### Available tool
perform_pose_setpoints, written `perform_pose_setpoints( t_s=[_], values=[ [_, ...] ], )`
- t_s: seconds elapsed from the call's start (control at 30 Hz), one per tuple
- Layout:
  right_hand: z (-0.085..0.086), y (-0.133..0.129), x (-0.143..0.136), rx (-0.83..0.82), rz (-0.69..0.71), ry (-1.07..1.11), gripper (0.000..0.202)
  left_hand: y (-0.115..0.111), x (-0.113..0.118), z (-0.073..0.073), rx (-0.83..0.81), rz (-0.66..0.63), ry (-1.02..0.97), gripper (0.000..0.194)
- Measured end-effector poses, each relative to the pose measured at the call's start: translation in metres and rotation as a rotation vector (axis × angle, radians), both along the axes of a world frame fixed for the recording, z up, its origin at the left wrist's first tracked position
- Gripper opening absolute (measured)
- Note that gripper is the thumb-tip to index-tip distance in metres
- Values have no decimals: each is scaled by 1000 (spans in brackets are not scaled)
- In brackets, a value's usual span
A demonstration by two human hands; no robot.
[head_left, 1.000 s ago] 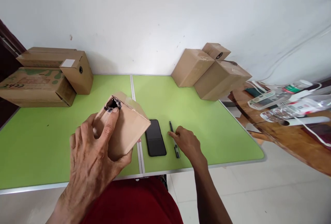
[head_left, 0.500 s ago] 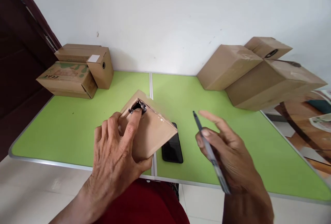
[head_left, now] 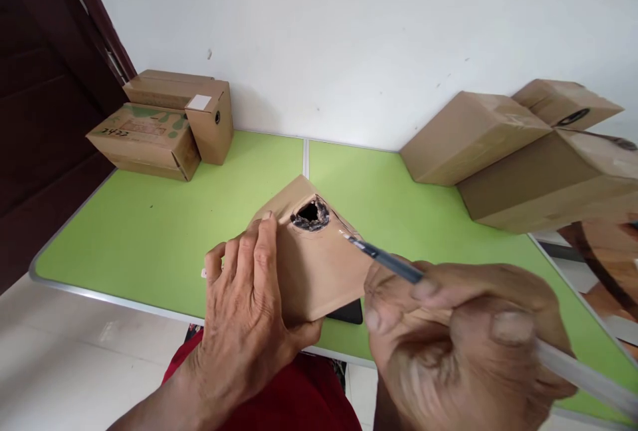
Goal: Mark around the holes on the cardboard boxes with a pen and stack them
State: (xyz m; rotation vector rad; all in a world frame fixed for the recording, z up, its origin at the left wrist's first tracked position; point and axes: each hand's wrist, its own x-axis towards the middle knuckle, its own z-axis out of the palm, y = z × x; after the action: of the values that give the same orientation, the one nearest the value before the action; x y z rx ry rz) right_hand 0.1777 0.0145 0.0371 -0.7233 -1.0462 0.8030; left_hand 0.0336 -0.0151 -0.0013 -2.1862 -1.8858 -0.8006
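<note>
Nearest, the person's right hand (head_left: 463,344) grips a slim dark-and-clear plastic pen (head_left: 393,265), its tip near the right edge of a tan cardboard box (head_left: 323,278), though I cannot tell whether they touch. The left hand (head_left: 249,311) clasps that box, fingers along its left side and thumb at its lower edge, above the light-green folding table (head_left: 164,245), with a ragged, black-rimmed hole (head_left: 310,216) facing up and a flat black phone (head_left: 353,312) mostly hidden by it. Farther back, brown cardboard boxes stand grouped at left (head_left: 144,142) and right (head_left: 473,142) before a white wall (head_left: 319,39).
</note>
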Motion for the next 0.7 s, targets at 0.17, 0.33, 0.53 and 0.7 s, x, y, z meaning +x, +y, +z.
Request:
perform_pose_setpoints(
  t_s=[0.17, 0.33, 0.53, 0.7],
  values=[
    [-7, -3, -10, -14, -117, -122, 31, -2, 2, 0, -6, 37, -14, 118],
    [-18, 3, -2, 93, -168, -399, 23, -3, 7, -2, 11, 17, -14, 114],
    [-23, 9, 2, 294, -304, -558, 27, -2, 11, -5, 83, -30, -14, 97],
    [-27, 8, -2, 330, -320, -546, 30, -2, 14, -3, 99, -37, -7, 81]
  ],
)
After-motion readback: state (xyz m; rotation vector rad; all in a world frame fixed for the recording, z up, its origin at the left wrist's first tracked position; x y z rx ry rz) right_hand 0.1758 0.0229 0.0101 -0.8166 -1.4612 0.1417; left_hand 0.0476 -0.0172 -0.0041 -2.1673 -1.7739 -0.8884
